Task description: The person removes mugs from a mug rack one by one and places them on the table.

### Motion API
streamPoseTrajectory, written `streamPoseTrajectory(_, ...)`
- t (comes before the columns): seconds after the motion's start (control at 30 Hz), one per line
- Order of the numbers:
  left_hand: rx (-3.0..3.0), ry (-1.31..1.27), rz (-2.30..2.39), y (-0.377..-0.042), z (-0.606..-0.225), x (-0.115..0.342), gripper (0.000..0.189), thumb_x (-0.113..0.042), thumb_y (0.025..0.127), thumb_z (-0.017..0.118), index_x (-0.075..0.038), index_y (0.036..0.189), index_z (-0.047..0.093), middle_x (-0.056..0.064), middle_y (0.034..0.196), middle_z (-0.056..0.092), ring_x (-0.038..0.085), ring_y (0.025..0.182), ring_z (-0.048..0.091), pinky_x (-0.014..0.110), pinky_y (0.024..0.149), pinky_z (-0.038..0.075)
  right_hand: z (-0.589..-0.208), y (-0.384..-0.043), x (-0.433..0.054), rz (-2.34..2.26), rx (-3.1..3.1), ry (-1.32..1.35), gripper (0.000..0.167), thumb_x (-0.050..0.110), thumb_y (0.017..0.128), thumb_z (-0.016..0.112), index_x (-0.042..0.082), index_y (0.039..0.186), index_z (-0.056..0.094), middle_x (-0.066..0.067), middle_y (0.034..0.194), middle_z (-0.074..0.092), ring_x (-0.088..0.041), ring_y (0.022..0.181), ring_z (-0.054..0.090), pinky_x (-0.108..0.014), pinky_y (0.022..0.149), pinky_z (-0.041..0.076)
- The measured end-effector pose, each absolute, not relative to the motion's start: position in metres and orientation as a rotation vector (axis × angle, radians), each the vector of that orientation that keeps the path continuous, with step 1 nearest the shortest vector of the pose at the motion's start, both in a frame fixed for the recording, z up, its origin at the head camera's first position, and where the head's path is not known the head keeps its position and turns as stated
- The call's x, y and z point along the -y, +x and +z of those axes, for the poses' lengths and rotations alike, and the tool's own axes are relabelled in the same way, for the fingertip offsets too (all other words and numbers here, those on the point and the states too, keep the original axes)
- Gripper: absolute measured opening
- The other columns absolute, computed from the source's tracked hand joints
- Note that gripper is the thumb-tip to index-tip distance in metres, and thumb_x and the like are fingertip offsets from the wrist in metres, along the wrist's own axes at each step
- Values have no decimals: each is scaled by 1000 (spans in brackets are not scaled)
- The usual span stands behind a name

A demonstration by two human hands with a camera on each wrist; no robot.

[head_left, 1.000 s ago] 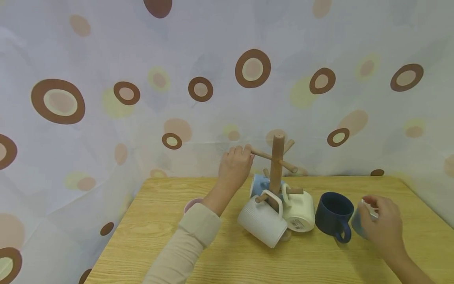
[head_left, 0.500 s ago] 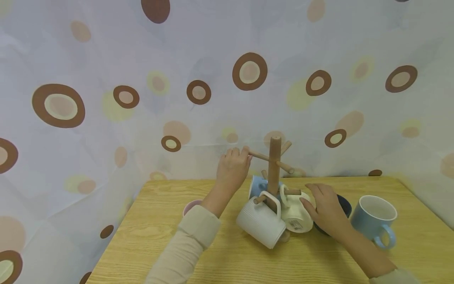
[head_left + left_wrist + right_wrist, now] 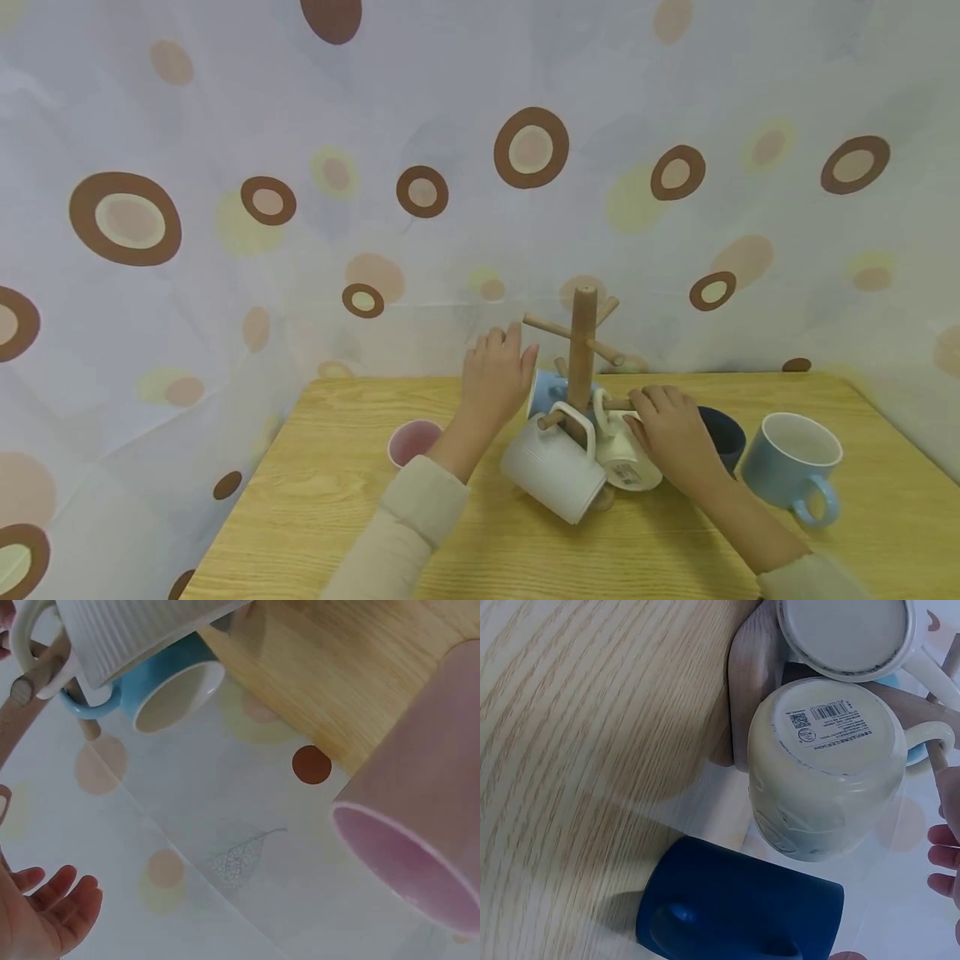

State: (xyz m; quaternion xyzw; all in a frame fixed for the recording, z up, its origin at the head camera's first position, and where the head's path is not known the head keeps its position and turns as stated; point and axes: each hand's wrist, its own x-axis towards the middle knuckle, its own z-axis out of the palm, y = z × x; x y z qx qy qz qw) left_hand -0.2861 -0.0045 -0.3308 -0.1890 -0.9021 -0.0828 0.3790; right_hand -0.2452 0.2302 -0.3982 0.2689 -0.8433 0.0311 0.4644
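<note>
- Pale backdrop cloth (image 3: 450, 75), printed with brown rings and soft peach and yellow dots, hung behind a wood-grained table (image 3: 322, 492), on which the wooden mug stand (image 3: 582, 350) stood upright.
- The right hand (image 3: 671, 429) was just right of the stand's post, its fingers touching the outer end of the lower right peg (image 3: 617, 405). Whether they were clamped round it I could not tell.
- The left hand (image 3: 495, 371) was left of the stand, just beside the end of its upper left peg (image 3: 547, 326). Its fingers were apart from the thumb, loosely bent, with nothing between them.
- On that lower right peg a cream mug (image 3: 626, 462) hung by its handle, tilted, its base turned outward. The right wrist view showed a printed label (image 3: 825, 724) there.
- A ribbed white mug (image 3: 555, 471) hung at a slant from the front of the stand, the lower front peg (image 3: 551, 420) through its handle.
- A blue mug (image 3: 542, 393) was behind the stand's post, partly hidden.
- Right of the stand, a navy mug (image 3: 739, 896) stood upright, partly covered by the right hand in the head view.
- Farther right, a light-blue mug (image 3: 778, 468) stood upright, handle toward the viewer.
- Well left of the stand stood a pink mug (image 3: 414, 442), near the left forearm.
</note>
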Motion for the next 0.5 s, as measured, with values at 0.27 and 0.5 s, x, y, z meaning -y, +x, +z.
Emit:
streamPoseTrajectory(0.27, 2297, -419, -358, -275, -361, 11, 35, -32, 94, 47, -2, 106, 61, 14, 88, 65, 26, 72, 61, 34, 63, 50, -397, -248, -229, 114, 2008, 673, 50, 30, 102, 26, -3, 84, 58, -19, 77, 57, -35, 68, 55, -46, 57, 48)
streamPoseTrajectory(0.5, 2476, -306, -820, -259, -375, 11, 47, -33, 98, 38, 1, 127, 49, 18, 118, 59, 32, 109, 56, 43, 91, 46, -399, -251, -229, 143, 1993, 682, 48, 29, 102, 28, -3, 82, 58, -18, 74, 55, -34, 66, 53, -45, 57, 47)
